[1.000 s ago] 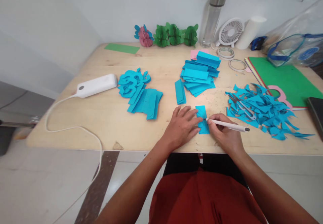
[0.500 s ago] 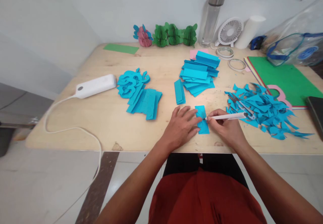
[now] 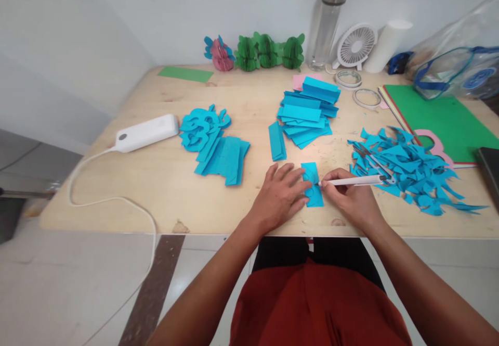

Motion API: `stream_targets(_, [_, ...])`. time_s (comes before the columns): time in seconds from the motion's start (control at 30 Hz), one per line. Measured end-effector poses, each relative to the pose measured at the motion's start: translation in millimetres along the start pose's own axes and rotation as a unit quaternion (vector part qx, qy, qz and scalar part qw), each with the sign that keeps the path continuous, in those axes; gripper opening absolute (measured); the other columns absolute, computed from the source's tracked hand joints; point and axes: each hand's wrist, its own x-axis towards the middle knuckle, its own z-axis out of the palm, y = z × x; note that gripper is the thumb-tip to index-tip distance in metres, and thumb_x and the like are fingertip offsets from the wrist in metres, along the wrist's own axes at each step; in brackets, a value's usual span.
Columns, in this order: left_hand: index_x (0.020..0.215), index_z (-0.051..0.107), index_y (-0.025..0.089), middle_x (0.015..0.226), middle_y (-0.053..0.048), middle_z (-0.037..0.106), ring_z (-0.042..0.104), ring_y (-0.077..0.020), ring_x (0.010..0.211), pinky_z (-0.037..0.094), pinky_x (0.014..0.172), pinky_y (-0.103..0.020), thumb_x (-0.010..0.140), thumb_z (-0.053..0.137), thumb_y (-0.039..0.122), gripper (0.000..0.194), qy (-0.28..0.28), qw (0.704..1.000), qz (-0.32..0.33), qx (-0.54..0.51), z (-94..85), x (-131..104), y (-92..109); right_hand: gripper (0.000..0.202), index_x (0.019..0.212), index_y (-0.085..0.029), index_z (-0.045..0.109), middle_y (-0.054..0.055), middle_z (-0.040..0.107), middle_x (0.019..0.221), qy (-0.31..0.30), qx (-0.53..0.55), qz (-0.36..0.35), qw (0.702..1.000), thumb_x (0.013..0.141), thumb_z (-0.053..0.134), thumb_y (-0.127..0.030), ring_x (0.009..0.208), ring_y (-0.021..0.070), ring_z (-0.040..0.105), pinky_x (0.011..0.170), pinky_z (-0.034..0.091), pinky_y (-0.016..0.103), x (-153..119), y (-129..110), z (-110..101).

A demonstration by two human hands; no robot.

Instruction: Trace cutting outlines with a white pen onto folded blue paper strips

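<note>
A small blue paper rectangle (image 3: 315,198) with curved drawn lines lies near the table's front edge. My left hand (image 3: 279,192) rests flat on the table, fingers spread, their tips holding the paper's left side down. In my right hand (image 3: 346,195) is a white pen (image 3: 358,180), gripped near its tip, which touches the paper's right side. A folded blue strip (image 3: 277,142) lies just beyond, beside a pile of folded blue papers (image 3: 302,112). Left of my hands are blue cut-out shapes (image 3: 200,127) and more folded blue pieces (image 3: 226,158).
Blue scraps (image 3: 417,171) with scissors (image 3: 374,161) lie at right, near green sheets (image 3: 448,119). A white power bank (image 3: 148,132) trails a cable on the left. Along the wall stand green paper figures (image 3: 267,52), a bottle (image 3: 326,28) and a fan (image 3: 356,47).
The pen tip has shifted very slightly on the paper, and the view has tilted a little. My left hand stays in place.
</note>
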Motion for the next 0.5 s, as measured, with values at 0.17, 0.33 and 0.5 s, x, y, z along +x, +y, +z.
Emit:
stream_targets(0.17, [0.116, 0.064, 0.026, 0.140, -0.006, 0.053, 0.040, -0.0305, 0.131, 0.026, 0.112, -0.054, 0.093, 0.054, 0.034, 0.027, 0.000, 1.000, 0.000, 0.000, 0.0, 0.1, -0.3, 0.019, 0.077, -0.021, 0.062, 0.001, 0.065, 0.069, 0.011, -0.006, -0.001, 1.000, 0.081, 0.056, -0.038, 0.062, 0.0155, 0.057, 0.057, 0.042, 0.027, -2.9, 0.4, -0.8])
stream_targets(0.33, [0.117, 0.064, 0.026, 0.140, -0.006, 0.053, 0.039, -0.0308, 0.132, 0.025, 0.112, -0.054, 0.093, 0.053, 0.035, 0.028, 0.000, 1.000, 0.001, 0.001, -0.2, -0.1, -0.2, 0.018, 0.077, -0.021, 0.062, 0.001, 0.066, 0.072, 0.016, -0.016, -0.002, 1.000, 0.082, 0.056, -0.038, 0.064, 0.0154, 0.058, 0.060, 0.043, 0.027, -6.8, 3.1, -2.0])
stream_targets(0.5, [0.116, 0.064, 0.026, 0.140, -0.006, 0.053, 0.040, -0.0306, 0.132, 0.025, 0.112, -0.054, 0.093, 0.053, 0.035, 0.027, 0.001, 1.000, 0.003, 0.003, 0.4, 0.1, -0.5, 0.017, 0.077, -0.022, 0.062, 0.000, 0.066, 0.073, 0.022, -0.026, 0.005, 0.999, 0.083, 0.056, -0.037, 0.066, 0.0156, 0.059, 0.062, 0.044, 0.027, -11.5, 4.5, -2.6])
